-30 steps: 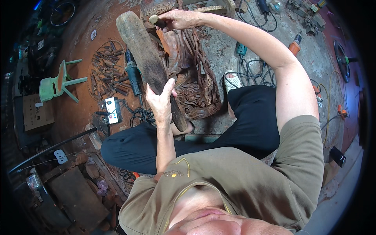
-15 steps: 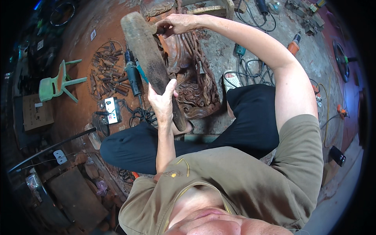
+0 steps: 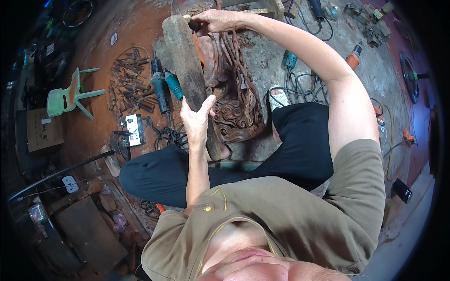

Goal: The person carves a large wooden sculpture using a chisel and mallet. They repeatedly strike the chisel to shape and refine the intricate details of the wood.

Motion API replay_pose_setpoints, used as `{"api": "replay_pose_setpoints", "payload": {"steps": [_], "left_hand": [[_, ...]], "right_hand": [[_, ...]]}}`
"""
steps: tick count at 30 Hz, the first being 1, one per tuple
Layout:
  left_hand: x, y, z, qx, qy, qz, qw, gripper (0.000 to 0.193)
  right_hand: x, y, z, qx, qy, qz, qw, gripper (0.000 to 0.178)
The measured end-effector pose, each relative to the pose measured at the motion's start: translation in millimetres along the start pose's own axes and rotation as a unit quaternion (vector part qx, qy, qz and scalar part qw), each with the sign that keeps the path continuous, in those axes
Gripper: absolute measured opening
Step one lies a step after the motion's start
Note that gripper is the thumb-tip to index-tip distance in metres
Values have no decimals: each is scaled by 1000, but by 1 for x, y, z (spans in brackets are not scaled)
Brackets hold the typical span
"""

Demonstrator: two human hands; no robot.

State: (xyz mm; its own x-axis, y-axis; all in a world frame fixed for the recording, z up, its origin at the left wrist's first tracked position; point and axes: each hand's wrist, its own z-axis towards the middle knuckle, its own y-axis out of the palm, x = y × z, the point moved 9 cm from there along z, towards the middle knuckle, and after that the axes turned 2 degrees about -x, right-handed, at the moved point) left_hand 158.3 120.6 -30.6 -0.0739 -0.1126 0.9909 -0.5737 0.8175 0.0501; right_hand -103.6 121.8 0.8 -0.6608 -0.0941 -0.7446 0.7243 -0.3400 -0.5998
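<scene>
My left hand (image 3: 197,122) is closed round the lower part of a long, worn wooden board (image 3: 185,56), its thumb lying along the right edge. The board slants up and away from me, its broad face partly turned aside. At the far end my right hand (image 3: 216,21) is closed, fingers bent round a small dark thing that presses close to the board's edge; the fingers hide most of it. Just right of the board rests a brown carved wooden piece (image 3: 234,112) with swirling relief and rope-like strands.
Left of the board lie a dark power tool (image 3: 161,91) and a teal one (image 3: 174,85). Beyond them are a pile of dark wooden-handled tools (image 3: 131,82), a white control box (image 3: 133,130) and a green plastic chair (image 3: 70,96). Cables and an orange tool (image 3: 353,59) lie right.
The board's far end has swung right and its face has turned to look narrower. More of the teal tool shows beside it. My right hand has shifted slightly away and right.
</scene>
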Motion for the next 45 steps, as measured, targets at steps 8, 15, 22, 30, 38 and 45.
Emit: {"api": "replay_pose_setpoints", "payload": {"steps": [8, 15, 22, 30, 38, 45], "left_hand": [[8, -12, 1, 25, 0, -22, 999, 36], [14, -31, 0, 61, 29, -48, 997, 33], [24, -24, -3, 47, 53, -38, 997, 34], [12, -14, -4, 26, 33, -35, 999, 38], [14, -7, -4, 28, 38, -15, 999, 32], [2, -5, -1, 9, 36, -6, 999, 40]], "right_hand": [[24, -12, -8, -3, 86, -4, 996, 38], [-3, 3, -14, -2, 42, -21, 999, 48], [-19, 12, -13, -65, 59, -67, 994, 41], [-22, 16, -11, -40, 0, -76, 996, 28], [-22, 17, -18, -31, 6, -65, 997, 29], [-23, 24, -18, -69, 53, -102, 991, 38]]}}
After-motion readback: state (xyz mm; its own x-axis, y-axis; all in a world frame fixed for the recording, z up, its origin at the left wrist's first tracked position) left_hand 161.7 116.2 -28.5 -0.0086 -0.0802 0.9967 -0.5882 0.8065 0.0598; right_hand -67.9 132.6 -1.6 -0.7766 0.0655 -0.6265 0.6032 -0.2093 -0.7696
